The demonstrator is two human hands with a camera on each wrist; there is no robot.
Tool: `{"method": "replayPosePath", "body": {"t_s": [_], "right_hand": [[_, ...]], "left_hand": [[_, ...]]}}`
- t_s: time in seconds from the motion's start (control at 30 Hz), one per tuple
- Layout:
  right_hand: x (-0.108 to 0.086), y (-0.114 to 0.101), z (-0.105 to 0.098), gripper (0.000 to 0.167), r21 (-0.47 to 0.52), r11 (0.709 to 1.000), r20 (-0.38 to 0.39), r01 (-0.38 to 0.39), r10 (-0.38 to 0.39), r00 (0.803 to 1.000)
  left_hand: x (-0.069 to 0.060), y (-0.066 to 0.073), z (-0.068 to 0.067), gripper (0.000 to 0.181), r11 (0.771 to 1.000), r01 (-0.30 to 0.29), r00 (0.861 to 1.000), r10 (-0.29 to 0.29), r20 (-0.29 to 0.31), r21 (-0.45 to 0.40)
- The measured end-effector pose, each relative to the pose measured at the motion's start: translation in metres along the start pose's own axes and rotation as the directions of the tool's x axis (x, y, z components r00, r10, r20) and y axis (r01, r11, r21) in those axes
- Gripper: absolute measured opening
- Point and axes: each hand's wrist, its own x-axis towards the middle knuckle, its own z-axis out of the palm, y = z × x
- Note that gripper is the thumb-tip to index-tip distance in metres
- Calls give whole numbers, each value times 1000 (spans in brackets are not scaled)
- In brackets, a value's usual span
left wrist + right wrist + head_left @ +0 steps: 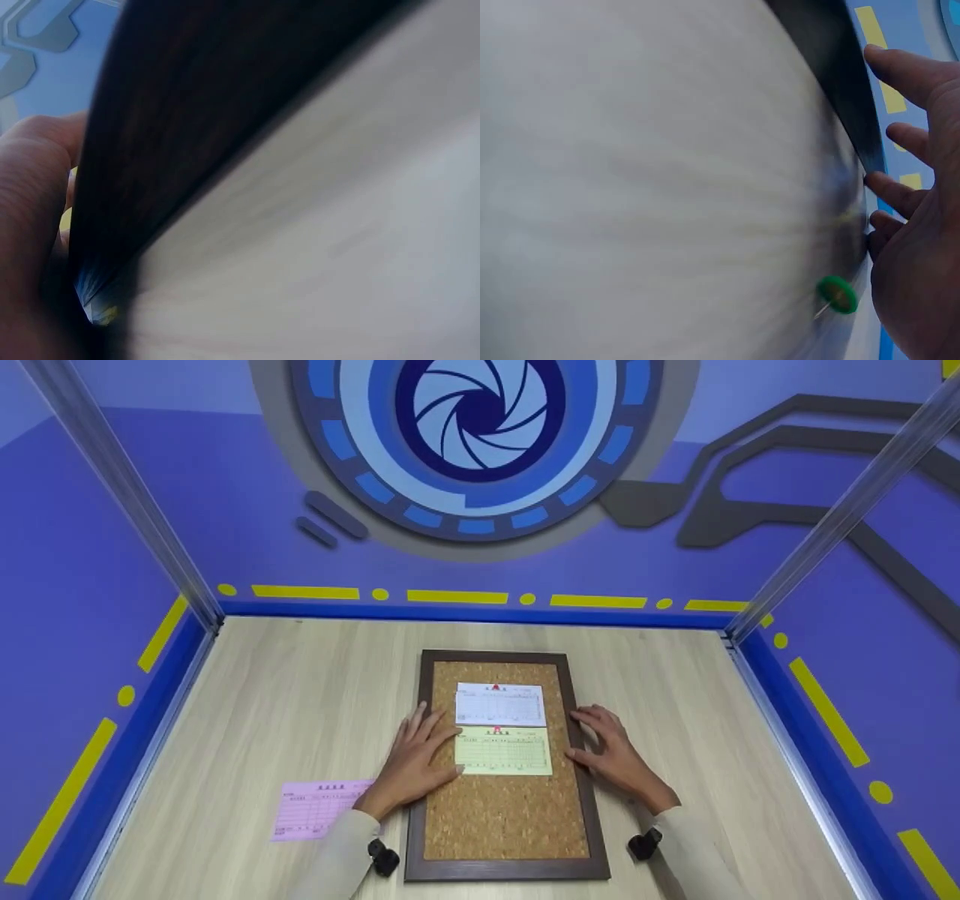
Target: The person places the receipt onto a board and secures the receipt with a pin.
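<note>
A cork board (506, 821) in a dark brown frame lies flat on the table. A white printed slip (499, 706) is pinned in its upper part with a red pin. Just below it, a yellow-green slip (502, 751) hangs from another reddish pin. My left hand (412, 761) rests with spread fingers over the left frame side, thumb and fingertip touching the left edge of the yellow-green slip. On the other side, my right hand (615, 750) touches the right frame side with its fingertips. A green thumbtack (837, 294) lies on the table near that hand in the right wrist view.
A pink printed slip (311, 810) lies on the table left of the board, partly covered by the left forearm. Blue panel walls (480, 570) with metal posts enclose the wooden table (322, 690) at the back and both sides.
</note>
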Motion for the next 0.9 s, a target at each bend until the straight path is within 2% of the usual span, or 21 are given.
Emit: {"method": "replayPosePath", "body": {"t_s": [0.17,0.37,0.5,0.73,0.9], "right_hand": [[-2,3,1,74,6,1000,-7,24,-24,1000],[-2,5,2,75,8,999,-11,32,-32,999],[-2,7,2,74,6,999,-11,37,-37,999],[-3,6,0,69,9,999,2,40,-40,999],[-3,8,2,69,-27,998,-5,60,-60,998]], "left_hand": [[0,2,0,67,1000,-6,1000,6,-5,-2],[1,6,-4,67,999,42,998,-42,43,18],[1,8,-6,67,998,53,997,-56,58,38],[2,8,-5,67,998,47,997,-49,52,43],[0,5,-3,66,1000,23,1000,-23,15,19]]}}
